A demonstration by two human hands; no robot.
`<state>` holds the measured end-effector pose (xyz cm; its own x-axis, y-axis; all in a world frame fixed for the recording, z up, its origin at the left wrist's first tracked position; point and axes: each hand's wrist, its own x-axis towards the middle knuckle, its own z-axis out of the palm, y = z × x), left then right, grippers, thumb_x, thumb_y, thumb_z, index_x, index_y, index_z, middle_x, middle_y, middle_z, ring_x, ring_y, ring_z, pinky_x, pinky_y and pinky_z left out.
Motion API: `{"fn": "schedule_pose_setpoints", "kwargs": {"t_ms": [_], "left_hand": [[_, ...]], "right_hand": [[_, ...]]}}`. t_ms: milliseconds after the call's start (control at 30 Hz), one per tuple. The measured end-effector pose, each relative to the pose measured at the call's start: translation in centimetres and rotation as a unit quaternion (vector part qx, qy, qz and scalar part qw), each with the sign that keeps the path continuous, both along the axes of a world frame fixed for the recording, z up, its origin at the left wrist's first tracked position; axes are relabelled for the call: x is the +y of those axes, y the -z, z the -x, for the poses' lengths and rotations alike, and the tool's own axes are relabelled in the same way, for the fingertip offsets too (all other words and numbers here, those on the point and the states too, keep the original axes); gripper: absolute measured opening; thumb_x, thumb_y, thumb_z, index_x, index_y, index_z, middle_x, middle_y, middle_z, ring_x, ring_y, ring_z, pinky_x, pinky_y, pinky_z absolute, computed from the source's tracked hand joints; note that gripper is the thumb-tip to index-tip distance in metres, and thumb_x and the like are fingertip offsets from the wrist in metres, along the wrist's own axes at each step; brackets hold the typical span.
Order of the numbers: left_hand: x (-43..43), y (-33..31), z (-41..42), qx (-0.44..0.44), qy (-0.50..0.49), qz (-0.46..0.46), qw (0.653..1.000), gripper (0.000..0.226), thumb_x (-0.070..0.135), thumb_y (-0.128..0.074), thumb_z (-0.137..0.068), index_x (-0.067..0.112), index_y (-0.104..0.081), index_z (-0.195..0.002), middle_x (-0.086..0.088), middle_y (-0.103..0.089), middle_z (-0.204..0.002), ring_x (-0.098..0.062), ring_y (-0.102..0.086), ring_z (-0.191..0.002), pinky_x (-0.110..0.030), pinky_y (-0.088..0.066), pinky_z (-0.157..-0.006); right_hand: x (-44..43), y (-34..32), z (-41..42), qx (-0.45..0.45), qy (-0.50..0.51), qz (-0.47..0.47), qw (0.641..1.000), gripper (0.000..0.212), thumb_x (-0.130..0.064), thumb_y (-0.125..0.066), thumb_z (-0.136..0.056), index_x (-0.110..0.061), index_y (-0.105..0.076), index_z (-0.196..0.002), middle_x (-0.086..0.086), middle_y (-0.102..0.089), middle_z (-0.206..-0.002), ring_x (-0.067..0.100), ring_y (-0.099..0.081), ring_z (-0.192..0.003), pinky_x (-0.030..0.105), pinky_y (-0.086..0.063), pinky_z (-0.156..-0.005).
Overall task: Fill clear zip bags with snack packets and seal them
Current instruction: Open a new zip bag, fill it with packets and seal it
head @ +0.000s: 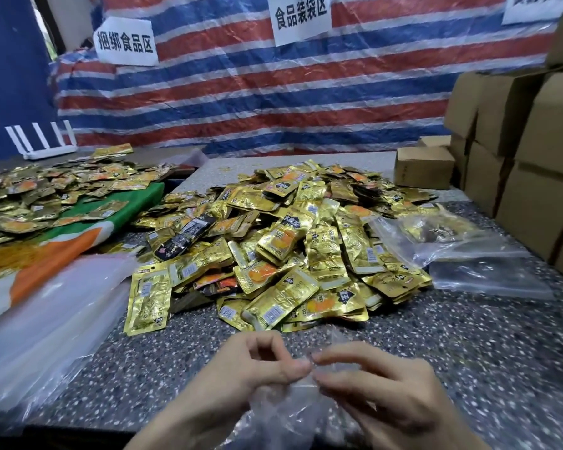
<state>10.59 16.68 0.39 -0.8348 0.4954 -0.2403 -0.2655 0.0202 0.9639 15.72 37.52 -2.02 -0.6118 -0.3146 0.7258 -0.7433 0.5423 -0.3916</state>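
Observation:
A big heap of gold snack packets (pixel 293 241) covers the middle of the speckled stone table (pixel 468 352). Near the front edge I hold an empty clear zip bag (pixel 283 414) by its top. My left hand (pixel 241 375) pinches one side of the bag's mouth with thumb and fingers. My right hand (pixel 377 381) pinches the other side, fingertips almost meeting the left. The bag hangs crumpled below my hands. A filled clear zip bag (pixel 442 235) lies at the heap's right side.
A stack of empty clear bags (pixel 46 329) lies at the left front, partly over a green and orange sack (pixel 62 241). More gold packets (pixel 62 190) spread at the far left. Cardboard boxes (pixel 527 164) stand stacked along the right. A striped tarp (pixel 257 86) hangs behind.

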Motion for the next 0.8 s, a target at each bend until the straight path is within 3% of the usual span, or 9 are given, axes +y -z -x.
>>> {"fn": "schedule_pose_setpoints", "kwargs": {"t_ms": [100, 167, 267, 400, 533, 600, 667, 733, 800], "left_hand": [[0.0, -0.3, 1.3, -0.015, -0.078, -0.046, 0.996, 0.016, 0.013, -0.082, -0.063, 0.006, -0.067, -0.060, -0.015, -0.059, -0.065, -0.019, -0.054, -0.052, -0.026, -0.047, -0.048], [-0.4, -0.9, 2.6, 0.040, -0.136, -0.022, 0.990, 0.015, 0.019, -0.079, -0.067, 0.008, -0.070, -0.062, -0.014, -0.064, -0.070, -0.021, -0.058, -0.057, -0.029, -0.051, -0.053], [-0.3, -2.2, 4.2, 0.165, -0.195, 0.011, 0.967, 0.019, 0.031, -0.074, -0.070, 0.012, -0.072, -0.066, -0.003, -0.068, -0.069, -0.017, -0.063, -0.060, -0.024, -0.055, -0.054], [1.1, -2.1, 6.3, 0.227, -0.211, 0.011, 0.951, 0.028, 0.046, -0.061, -0.083, 0.021, -0.070, -0.075, 0.007, -0.069, -0.073, -0.009, -0.066, -0.070, -0.020, -0.054, -0.060], [1.8, 1.3, 8.9, 0.290, -0.171, 0.347, 0.875, 0.034, 0.047, -0.065, -0.091, 0.019, -0.065, -0.110, 0.003, -0.064, -0.117, -0.019, -0.061, -0.107, -0.041, -0.053, -0.091], [2.0, 3.2, 9.3, 0.265, -0.106, 0.490, 0.823, 0.051, 0.061, -0.064, -0.085, 0.014, -0.060, -0.105, -0.006, -0.061, -0.119, -0.028, -0.058, -0.108, -0.045, -0.051, -0.094], [2.2, 4.5, 9.5, 0.268, -0.094, 0.549, 0.786, 0.056, 0.066, -0.065, -0.079, 0.014, -0.056, -0.098, -0.008, -0.061, -0.113, -0.029, -0.056, -0.106, -0.047, -0.051, -0.091], [2.1, 5.0, 9.6, 0.266, -0.135, 0.520, 0.800, 0.058, 0.062, -0.076, -0.071, 0.019, -0.051, -0.102, 0.000, -0.058, -0.106, -0.023, -0.054, -0.101, -0.042, -0.052, -0.085], [1.8, 4.7, 9.5, 0.240, -0.172, 0.447, 0.845, 0.061, 0.047, -0.088, -0.066, 0.024, -0.046, -0.104, 0.009, -0.056, -0.097, -0.015, -0.060, -0.087, -0.033, -0.052, -0.070]], "right_hand": [[0.8, -0.6, -0.4, 0.000, -0.010, 0.028, 1.000, 0.007, -0.013, -0.073, -0.090, -0.008, -0.077, -0.094, -0.005, -0.072, -0.114, 0.002, -0.071, -0.086, 0.014, -0.054, -0.062], [1.8, -1.2, -0.7, -0.027, -0.037, 0.024, 0.999, 0.006, -0.006, -0.067, -0.091, -0.006, -0.072, -0.094, -0.003, -0.072, -0.108, -0.005, -0.066, -0.081, 0.008, -0.049, -0.064], [3.4, -2.1, -0.4, -0.070, -0.057, -0.026, 0.996, 0.010, 0.003, -0.063, -0.090, -0.006, -0.065, -0.096, -0.006, -0.063, -0.090, 0.002, -0.059, -0.070, 0.014, -0.046, -0.062], [4.2, -3.4, 0.8, -0.050, -0.022, -0.057, 0.997, 0.011, 0.002, -0.055, -0.085, -0.006, -0.061, -0.090, -0.009, -0.056, -0.085, 0.005, -0.053, -0.070, 0.019, -0.045, -0.060], [4.3, -4.2, 1.4, -0.037, -0.005, -0.057, 0.998, 0.009, -0.009, -0.051, -0.086, -0.011, -0.059, -0.090, -0.012, -0.054, -0.081, 0.007, -0.052, -0.066, 0.024, -0.044, -0.054], [4.1, -4.4, 1.5, -0.033, -0.004, -0.060, 0.998, 0.009, -0.010, -0.051, -0.086, -0.013, -0.058, -0.090, -0.014, -0.054, -0.081, 0.006, -0.052, -0.066, 0.022, -0.043, -0.055], [4.1, -4.6, 1.4, -0.032, -0.005, -0.061, 0.998, 0.009, -0.009, -0.051, -0.086, -0.013, -0.058, -0.090, -0.014, -0.053, -0.081, 0.004, -0.052, -0.067, 0.018, -0.042, -0.056], [4.2, -5.0, 1.3, -0.032, -0.003, -0.063, 0.997, 0.009, -0.009, -0.051, -0.086, -0.012, -0.058, -0.090, -0.013, -0.055, -0.081, 0.004, -0.053, -0.069, 0.018, -0.043, -0.057], [4.3, -5.3, 1.3, -0.032, -0.002, -0.062, 0.998, 0.007, -0.010, -0.052, -0.088, -0.013, -0.058, -0.090, -0.012, -0.056, -0.081, 0.006, -0.054, -0.069, 0.020, -0.045, -0.057]]}}
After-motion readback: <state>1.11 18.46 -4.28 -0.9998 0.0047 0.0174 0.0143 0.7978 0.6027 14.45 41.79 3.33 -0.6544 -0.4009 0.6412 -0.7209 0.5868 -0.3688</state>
